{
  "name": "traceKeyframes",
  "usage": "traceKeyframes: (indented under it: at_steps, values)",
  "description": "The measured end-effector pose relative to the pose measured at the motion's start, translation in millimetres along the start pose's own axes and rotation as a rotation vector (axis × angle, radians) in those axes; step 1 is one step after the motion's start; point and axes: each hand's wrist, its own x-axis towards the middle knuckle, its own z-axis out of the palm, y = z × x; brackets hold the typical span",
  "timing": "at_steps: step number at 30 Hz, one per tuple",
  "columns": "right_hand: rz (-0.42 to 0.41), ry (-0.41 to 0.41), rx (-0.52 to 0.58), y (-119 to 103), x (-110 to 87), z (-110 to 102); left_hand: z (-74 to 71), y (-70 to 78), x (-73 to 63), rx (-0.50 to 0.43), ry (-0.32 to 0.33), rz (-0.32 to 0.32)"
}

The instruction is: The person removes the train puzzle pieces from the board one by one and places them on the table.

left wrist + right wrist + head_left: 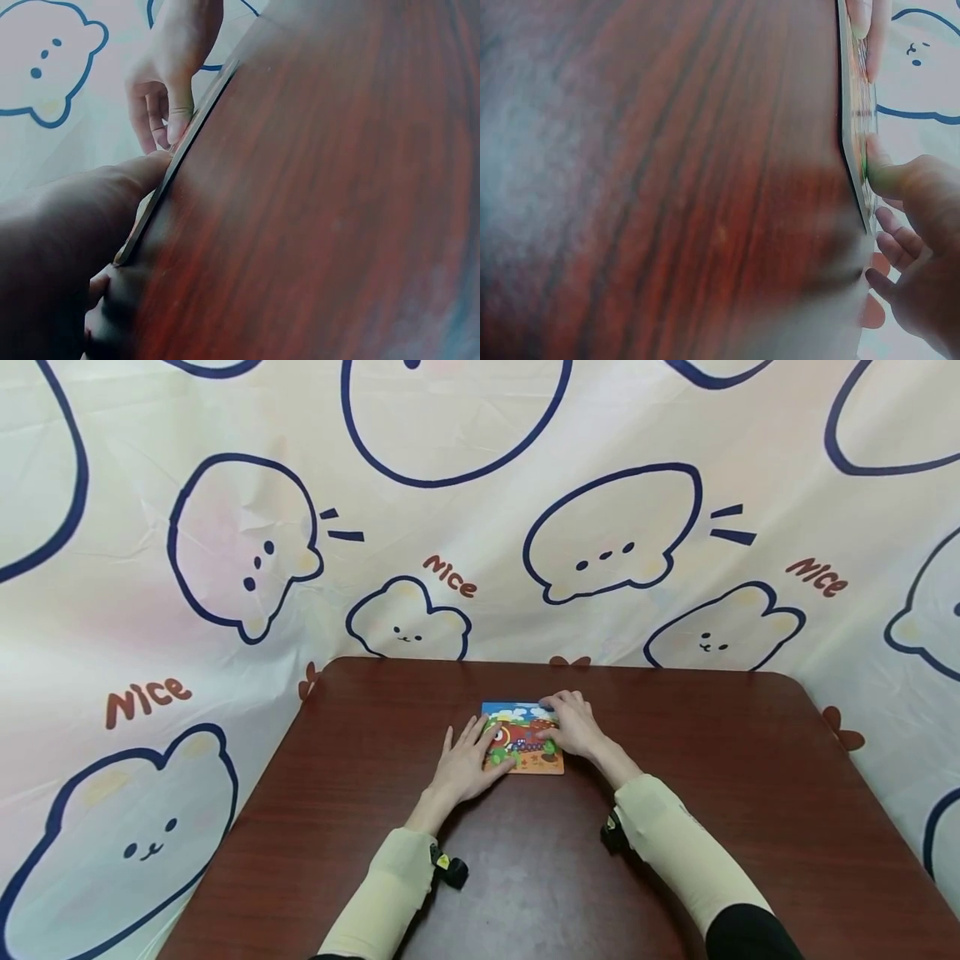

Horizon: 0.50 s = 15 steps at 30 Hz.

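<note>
A thin square picture board (521,737), printed with blue sky, a red shape and green and orange ground, lies on the table toward its far side. My left hand (467,765) rests over its left edge, fingers spread and thumb along the near edge. At the upper right corner is my right hand (576,727), its forefinger by the far edge and its thumb on the picture. In the right wrist view that thumb (889,176) touches the board's face, while the other fingers bend loosely beside the edge. Seen edge-on, the board (847,112) has a grey rim.
The dark brown wooden table (525,877) has a glossy surface with a far edge just beyond the board. Behind it hangs a pale curtain (495,518) with cartoon outlines. Small black cameras (452,872) are strapped at both wrists over light sleeves (390,881).
</note>
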Motion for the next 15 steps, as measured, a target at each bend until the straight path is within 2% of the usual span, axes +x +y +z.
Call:
traceKeyframes:
  at_steps: [4, 11, 15]
  values:
    - [0.016, -0.011, -0.005, 0.5, 1.5, -2.9, -4.6, 2.6, 5.5, 0.027, -0.008, 0.004]
    - [0.022, -0.018, 0.011, -0.2, 1.3, -4.6, -11.7, 7.1, 26.6, 0.193, -0.009, 0.062]
    - [0.039, -0.021, 0.025, 0.4, -0.6, -5.2, -11.9, 7.6, 33.0, 0.183, -0.052, 0.082]
